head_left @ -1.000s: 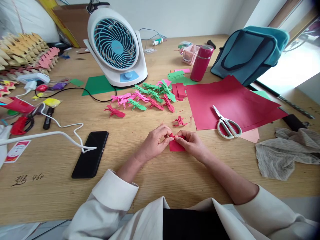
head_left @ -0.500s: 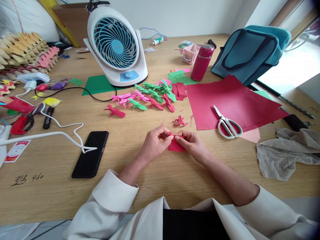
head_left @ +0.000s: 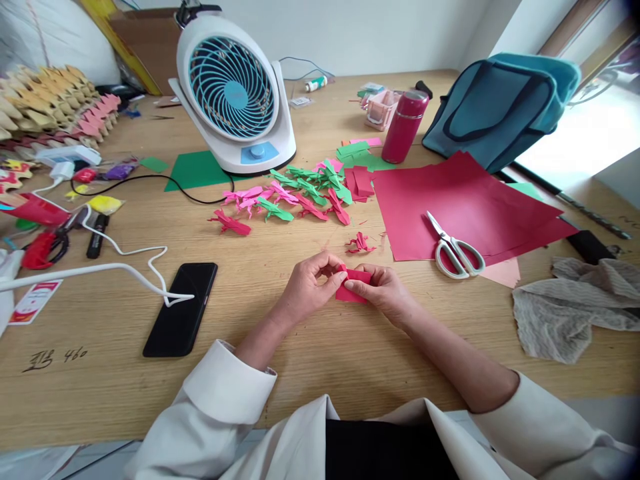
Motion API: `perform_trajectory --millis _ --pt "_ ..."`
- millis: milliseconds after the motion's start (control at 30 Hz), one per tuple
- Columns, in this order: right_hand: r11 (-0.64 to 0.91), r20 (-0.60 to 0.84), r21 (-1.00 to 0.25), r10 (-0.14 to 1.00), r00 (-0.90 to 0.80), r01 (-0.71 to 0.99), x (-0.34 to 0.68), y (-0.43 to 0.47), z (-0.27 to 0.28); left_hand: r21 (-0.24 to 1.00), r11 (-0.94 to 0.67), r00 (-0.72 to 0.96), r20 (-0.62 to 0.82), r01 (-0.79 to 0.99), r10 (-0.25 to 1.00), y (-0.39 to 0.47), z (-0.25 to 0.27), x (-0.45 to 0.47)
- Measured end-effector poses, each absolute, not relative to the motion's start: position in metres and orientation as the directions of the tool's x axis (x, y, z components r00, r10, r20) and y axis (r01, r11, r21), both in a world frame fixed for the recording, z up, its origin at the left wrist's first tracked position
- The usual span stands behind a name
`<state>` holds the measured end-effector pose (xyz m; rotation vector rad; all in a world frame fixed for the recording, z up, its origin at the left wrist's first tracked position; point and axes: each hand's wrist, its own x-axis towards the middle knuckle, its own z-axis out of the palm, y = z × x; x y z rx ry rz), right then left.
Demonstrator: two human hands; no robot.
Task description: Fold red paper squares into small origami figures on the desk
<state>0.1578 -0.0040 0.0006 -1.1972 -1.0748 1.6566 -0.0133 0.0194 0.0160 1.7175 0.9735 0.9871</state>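
Between my two hands, just above the wooden table, is a small piece of red paper (head_left: pixel 353 294) with a fold along its upper part. My left hand (head_left: pixel 314 283) pinches its upper left corner between thumb and forefinger. The right side is gripped by my right hand (head_left: pixel 383 288), with the thumb lying across the front. A small folded red paper figure (head_left: pixel 361 243) lies just beyond my fingers. Farther back is a cluster of folded paper figures in green (head_left: pixel 305 184), pink (head_left: pixel 245 197) and red (head_left: pixel 229 222).
White-handled scissors (head_left: pixel 455 250) rest on large red paper sheets (head_left: pixel 470 193) at right. A black phone (head_left: pixel 181 309) lies at left beside a white cable (head_left: pixel 120 270). Behind stand a fan (head_left: pixel 235 93), a red flask (head_left: pixel 405 127) and a blue bag (head_left: pixel 495 110). A crumpled cloth (head_left: pixel 560 310) lies far right.
My right thumb has shifted slightly left and down across the red paper, and more of the paper's folded upper part shows. My left hand keeps its pinch, nearly still.
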Motion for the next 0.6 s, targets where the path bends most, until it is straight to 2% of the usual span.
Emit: perform_trajectory --millis 167,367,600 --pt "-0.266 -0.240 -0.953 0.956 -0.169 -0.149 0.1566 -0.0042 -0.0030 0.947 -0.272 0.318 0.209 0.168 0.925 0.0167 0.0166 -0.0111" --pt "-0.232 -0.217 -0.961 0.970 -0.110 -0.152 0.1559 -0.0059 -0.0058 0.961 -0.202 0.267 0.148 0.187 0.952 0.0140 0.0126 -0.0057" --pt "-0.202 -0.180 -0.955 0.977 -0.113 -0.217 0.1540 -0.0067 -0.0091 0.931 -0.275 0.216 0.225 0.239 0.950 0.0103 0.0083 -0.0033"
